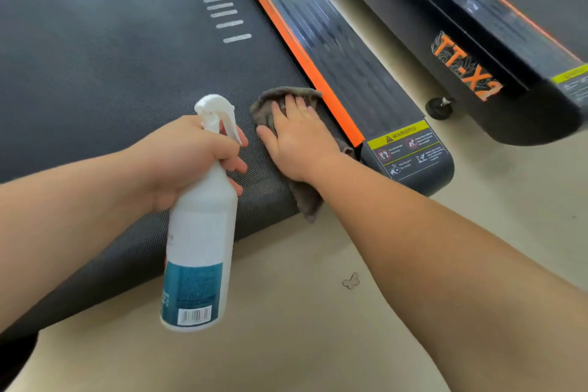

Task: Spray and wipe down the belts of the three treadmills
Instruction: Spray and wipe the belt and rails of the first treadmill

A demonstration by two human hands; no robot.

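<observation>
Left hand [191, 162] grips white plastic spray bottle [200, 232], teal label, near left | right hand [299, 140] flat, fingers straight, pressing crumpled grey-brown cloth [307, 200] onto dark textured treadmill belt [111, 73], near-right corner beside orange edge strip [296, 51]

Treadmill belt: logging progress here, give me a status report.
Left hand grips spray bottle. Right hand presses cloth flat on belt by orange strip. Nothing in the way.
</observation>
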